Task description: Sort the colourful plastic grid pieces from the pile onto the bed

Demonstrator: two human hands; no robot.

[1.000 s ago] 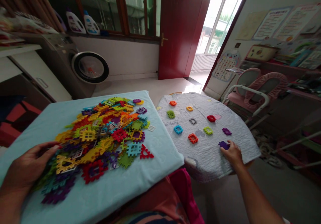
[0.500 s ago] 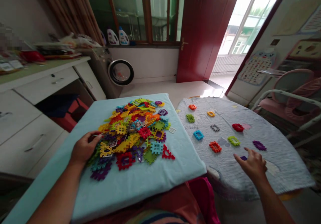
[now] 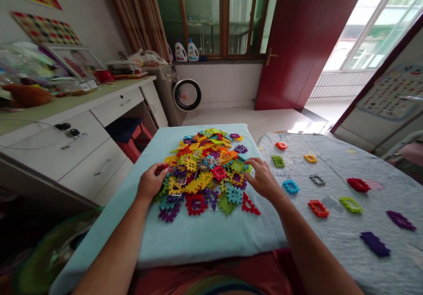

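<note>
Now at piled colourful pieces (image 3: pixel 198 182), with right hand (image 3: pixel 263 181) spread; opposite, with left hand (image 3: pixel 151 182) curled, can't tell if pinching

Daylight pours into my view from the window (image 3: pixel 372 30) at two o'clock, its panes burnt nearly white, leaving glare on the floor (image 3: pixel 309 127) at three. Eight o'clock sinks into dim, blurry shadow; edges stretch, and pixels mask the framed picture (image 3: pixel 78 60) at ten.

Colourful notched pieces (image 3: pixel 198 183) lie heaped flat and tilted.
</note>
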